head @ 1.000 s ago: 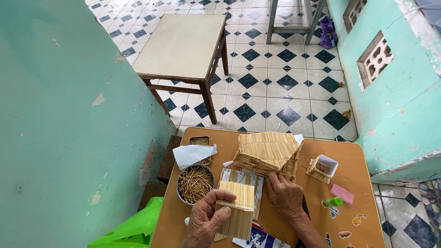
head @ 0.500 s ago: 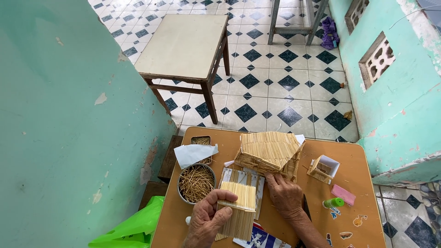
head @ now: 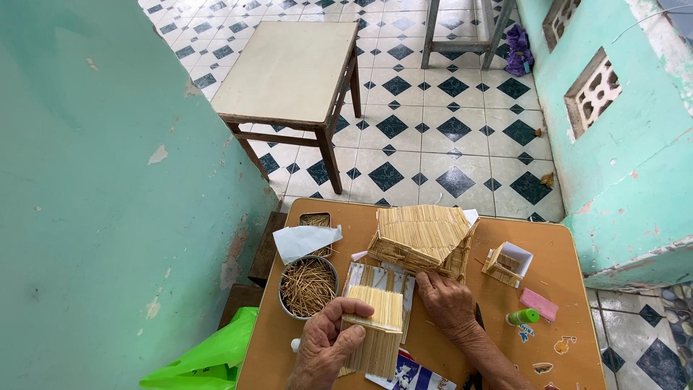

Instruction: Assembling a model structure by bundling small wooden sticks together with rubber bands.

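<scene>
Left hand: left hand [head: 328,339], lower centre of the frame, fingers wrapped around a folded stick panel [head: 375,328].
Right hand: right hand [head: 447,303] lies flat, palm down, on the wooden table [head: 570,289]; it appears to hold nothing, though its fingertips are partly hidden.
Done: model house [head: 426,238], centre frame, has a finished ridged roof and walls.
Left: the held panel is not joined to the house; loose sticks fill the round bowl [head: 308,287].
Materials: pale, thin, straw-coloured sticks laid in parallel rows; ribbed texture.
Nearby: small open box frame [head: 507,263], pink block [head: 538,304], green-capped tube [head: 522,316].
</scene>
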